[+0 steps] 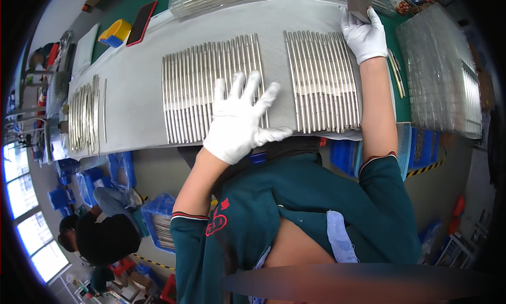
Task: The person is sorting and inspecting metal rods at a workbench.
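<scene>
My left hand (pixel 240 119), in a white glove, is spread flat above the lower right part of a row of shiny metal rods (pixel 187 88). Whether its palm touches them I cannot tell. Another row of similar rods (pixel 321 77) lies to the right, past a strip of grey cloth. Beyond that row's far right corner, my gloved right hand (pixel 365 40) grips a brown-grey block (pixel 359 2), fingers and thumb on either side of its near end. The block's far end runs out of the picture.
Thinner rods (pixel 84 114) lie at the cloth-covered table's (pixel 134 93) left end. A red-edged phone (pixel 142 22) and a yellow-and-blue tape dispenser (pixel 115 33) sit at the far left. Clear plastic trays (pixel 437 67) are stacked at right. Another person (pixel 105 227) is at lower left, near blue bins (pixel 158 214).
</scene>
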{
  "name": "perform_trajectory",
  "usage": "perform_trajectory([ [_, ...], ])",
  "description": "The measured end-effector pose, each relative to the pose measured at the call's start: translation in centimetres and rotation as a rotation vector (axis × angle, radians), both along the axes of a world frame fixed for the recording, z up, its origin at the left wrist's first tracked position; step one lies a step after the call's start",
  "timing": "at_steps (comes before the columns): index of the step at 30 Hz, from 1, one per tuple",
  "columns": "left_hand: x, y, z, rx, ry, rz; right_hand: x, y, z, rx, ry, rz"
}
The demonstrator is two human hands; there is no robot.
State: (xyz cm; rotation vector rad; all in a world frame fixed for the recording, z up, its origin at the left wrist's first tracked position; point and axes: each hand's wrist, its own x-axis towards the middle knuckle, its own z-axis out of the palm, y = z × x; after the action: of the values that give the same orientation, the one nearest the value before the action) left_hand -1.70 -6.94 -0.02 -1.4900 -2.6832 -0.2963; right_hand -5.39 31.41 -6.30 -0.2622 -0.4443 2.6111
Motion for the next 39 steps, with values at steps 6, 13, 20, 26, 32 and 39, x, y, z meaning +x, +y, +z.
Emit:
perform_trajectory([
  [6,-0.3,-2.2,-1.5,-0.043,0.006,0.125,-0.1,-1.2,0.8,0.002,-0.002,0.038],
  [13,0.5,1.1,-1.7,0.025,-0.079,-0.014,0.0,-3.9,3.0,0.067,-0.167,-0.069],
  [20,1.3,3.5,-2.0,0.071,-0.154,-0.107,-0.2,-3.9,3.0,0.082,-0.189,-0.093],
  [26,0.9,0.7,-1.8,0.058,-0.107,0.006,0.0,-2.9,2.8,0.062,-0.156,-0.065],
  [32,0.1,-2.5,-1.2,-0.040,-0.035,0.090,0.0,-3.5,3.1,0.041,-0.183,-0.104],
  [39,1.1,0.3,-2.0,0.064,-0.124,-0.025,-0.6,-3.3,2.4,0.192,-0.208,-0.118],
])
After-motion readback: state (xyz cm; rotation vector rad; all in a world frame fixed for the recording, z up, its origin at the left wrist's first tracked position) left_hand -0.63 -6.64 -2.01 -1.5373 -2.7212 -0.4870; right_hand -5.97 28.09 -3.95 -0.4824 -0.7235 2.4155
